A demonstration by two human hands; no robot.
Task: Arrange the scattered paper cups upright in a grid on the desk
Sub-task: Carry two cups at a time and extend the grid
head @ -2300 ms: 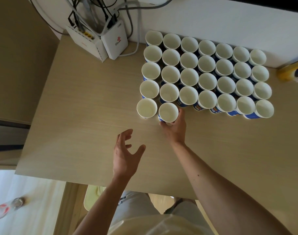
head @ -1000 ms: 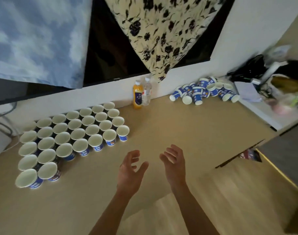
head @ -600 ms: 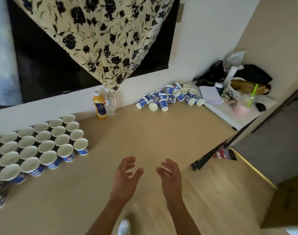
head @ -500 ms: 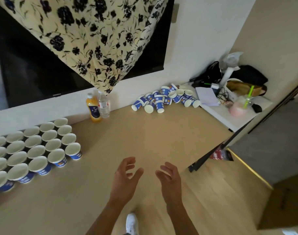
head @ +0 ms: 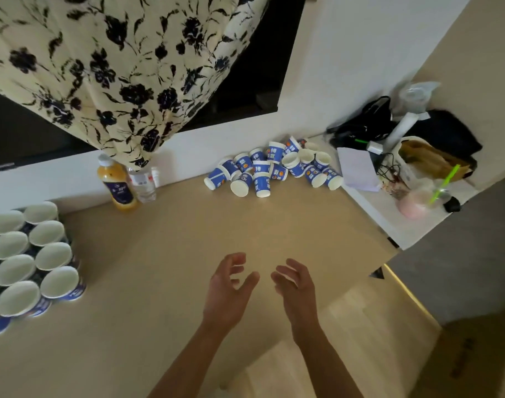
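— Above the near surface [head: 173, 254], what hovers?
— The left hand [head: 226, 294] and the right hand [head: 295, 288], side by side, fingers [head: 285, 267] loosely spread, holding nothing. Upright cups [head: 53, 257] stand gridded at left; the tumbled cups [head: 261, 182] lie heaped at the far edge.

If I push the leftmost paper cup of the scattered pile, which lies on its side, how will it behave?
Lying on its side, the leftmost paper cup would probably roll, curving because it tapers. Being paper, it is likely light and easily crushed. The pile beside it may shift.
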